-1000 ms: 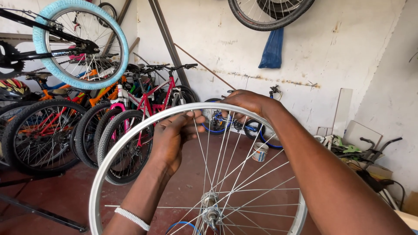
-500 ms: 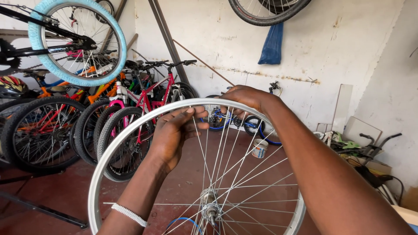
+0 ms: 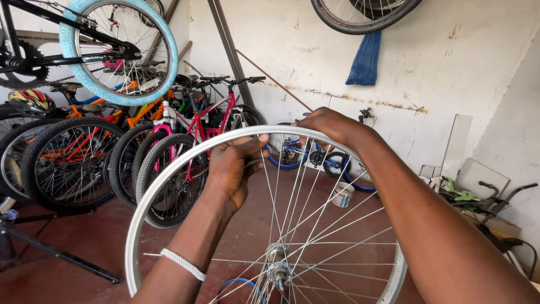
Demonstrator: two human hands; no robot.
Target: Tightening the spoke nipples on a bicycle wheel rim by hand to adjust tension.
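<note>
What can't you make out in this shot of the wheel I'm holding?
Head view:
- Bare rim: its bottom is cut off by the frame's lower edge.
- Left hand: fingertips hidden behind the rim.
- Right hand: palm side faces away, so its grip is unclear.
- Small pot: contents too small.

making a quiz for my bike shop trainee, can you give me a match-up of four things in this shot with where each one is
Things:
1. bare silver wheel
2. blue tyre
3. blue cloth
4. small white tub

Places:
A. hanging on the back wall
B. on the red floor
C. held at its top by the left hand and right hand
D. on a raised bike, upper left

Pairs: 1-C, 2-D, 3-A, 4-B
</note>
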